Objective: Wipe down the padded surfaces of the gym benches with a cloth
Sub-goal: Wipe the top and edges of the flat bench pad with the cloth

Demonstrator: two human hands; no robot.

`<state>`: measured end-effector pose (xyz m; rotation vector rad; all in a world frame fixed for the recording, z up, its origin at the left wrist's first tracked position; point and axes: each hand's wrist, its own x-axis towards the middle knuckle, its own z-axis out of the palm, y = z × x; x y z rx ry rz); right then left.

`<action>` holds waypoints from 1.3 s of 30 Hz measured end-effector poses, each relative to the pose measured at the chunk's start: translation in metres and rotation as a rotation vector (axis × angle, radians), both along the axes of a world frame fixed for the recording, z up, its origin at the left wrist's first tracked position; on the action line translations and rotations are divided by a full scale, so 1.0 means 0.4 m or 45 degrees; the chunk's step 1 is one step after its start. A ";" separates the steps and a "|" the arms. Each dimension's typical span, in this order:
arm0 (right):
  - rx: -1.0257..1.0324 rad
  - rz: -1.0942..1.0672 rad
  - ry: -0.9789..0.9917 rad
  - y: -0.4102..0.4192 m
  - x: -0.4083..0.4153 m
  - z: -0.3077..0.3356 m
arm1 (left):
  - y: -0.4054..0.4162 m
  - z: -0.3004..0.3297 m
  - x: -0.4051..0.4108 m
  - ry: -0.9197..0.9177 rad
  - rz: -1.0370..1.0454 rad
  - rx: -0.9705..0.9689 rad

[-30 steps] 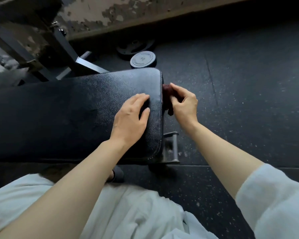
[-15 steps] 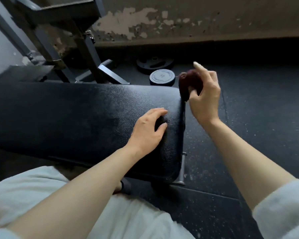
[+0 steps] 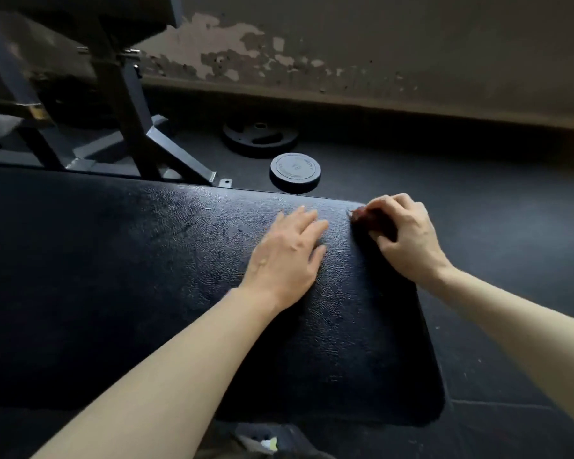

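Black padding: the bench pad (image 3: 146, 276) fills the lower left of the head view, its grained vinyl catching light near the middle.
Long axis: the pad runs left to right, with its rounded end pointing right toward the bare floor (image 3: 511, 226).
Cloth: a dark reddish cloth (image 3: 365, 218) is bunched into a small wad on the far right corner of the pad, at its end edge.
Right hand: the right hand (image 3: 405, 236) grips the cloth, fingers curled over the wad and thumb tucked beneath, pressing it on the pad.
Left hand: the left hand (image 3: 285, 256) rests palm down on the pad just left of the cloth, fingers straight and slightly spread, holding nothing.
Behind the bench: a grey metal frame (image 3: 126, 104) stands at upper left; a small round weight plate (image 3: 294, 173) lies flat on the floor just past the pad's far edge, with a larger dark plate (image 3: 260, 137) behind it.
Wall: the wall (image 3: 378, 44) shows peeling paint.
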<state>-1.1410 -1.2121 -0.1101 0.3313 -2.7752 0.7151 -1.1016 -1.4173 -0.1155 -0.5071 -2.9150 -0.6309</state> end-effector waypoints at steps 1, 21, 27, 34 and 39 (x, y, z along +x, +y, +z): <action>0.019 0.035 0.009 -0.004 0.031 -0.004 | 0.002 -0.020 -0.002 -0.004 -0.012 -0.088; -0.013 -0.120 -0.507 -0.072 0.093 0.127 | 0.027 0.144 -0.034 -0.775 0.017 -0.008; -1.069 -0.436 -0.978 -0.074 0.203 0.499 | 0.104 0.479 0.096 -1.456 0.514 1.277; -1.224 -0.305 -1.128 0.040 0.366 0.738 | 0.141 0.744 0.216 -1.268 0.451 1.164; -0.785 -0.020 -1.112 0.093 0.332 0.773 | 0.180 0.836 0.253 -1.177 0.418 1.039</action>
